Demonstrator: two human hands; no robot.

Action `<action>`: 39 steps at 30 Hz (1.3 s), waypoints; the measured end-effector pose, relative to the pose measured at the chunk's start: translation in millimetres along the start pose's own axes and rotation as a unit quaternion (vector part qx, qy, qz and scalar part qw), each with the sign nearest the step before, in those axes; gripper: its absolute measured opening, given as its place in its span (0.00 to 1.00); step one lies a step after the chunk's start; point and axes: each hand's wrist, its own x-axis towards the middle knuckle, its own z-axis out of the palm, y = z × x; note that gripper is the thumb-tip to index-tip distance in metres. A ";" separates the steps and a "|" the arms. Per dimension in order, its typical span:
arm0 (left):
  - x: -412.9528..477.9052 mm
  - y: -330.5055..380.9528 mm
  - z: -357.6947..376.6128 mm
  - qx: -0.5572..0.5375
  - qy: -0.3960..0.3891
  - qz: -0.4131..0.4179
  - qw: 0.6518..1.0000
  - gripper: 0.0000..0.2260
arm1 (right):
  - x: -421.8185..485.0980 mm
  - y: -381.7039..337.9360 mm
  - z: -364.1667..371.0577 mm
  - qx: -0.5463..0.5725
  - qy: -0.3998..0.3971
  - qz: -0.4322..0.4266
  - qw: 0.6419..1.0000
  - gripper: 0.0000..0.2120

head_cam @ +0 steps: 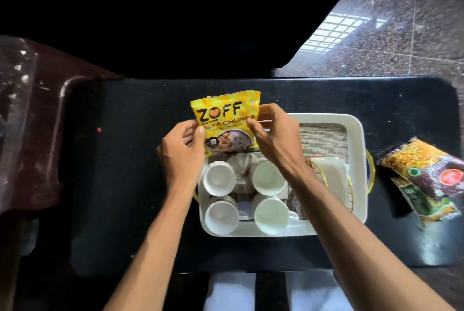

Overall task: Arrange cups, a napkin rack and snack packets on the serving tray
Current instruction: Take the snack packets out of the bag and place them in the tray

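Observation:
A white serving tray [356, 135] sits on the black table. Several white cups [219, 179] stand grouped in its left half. A gold wire napkin rack [329, 172] with white napkins stands in the tray's right part, partly hidden by my right forearm. I hold a yellow snack packet [226, 125] upright above the tray's far left corner. My left hand [182, 155] pinches its left edge and my right hand [272, 140] grips its right edge.
Two more snack packets [426, 175] lie on the black table [125, 185] to the right of the tray. A dark brown plastic chair [30, 122] stands at the left. Speckled stone floor [389, 34] shows beyond the table's far right.

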 end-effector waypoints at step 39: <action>-205.6 112.6 289.5 0.079 -0.245 0.262 0.930 0.13 | -65.5 216.0 -258.0 0.169 0.237 0.118 0.949 0.10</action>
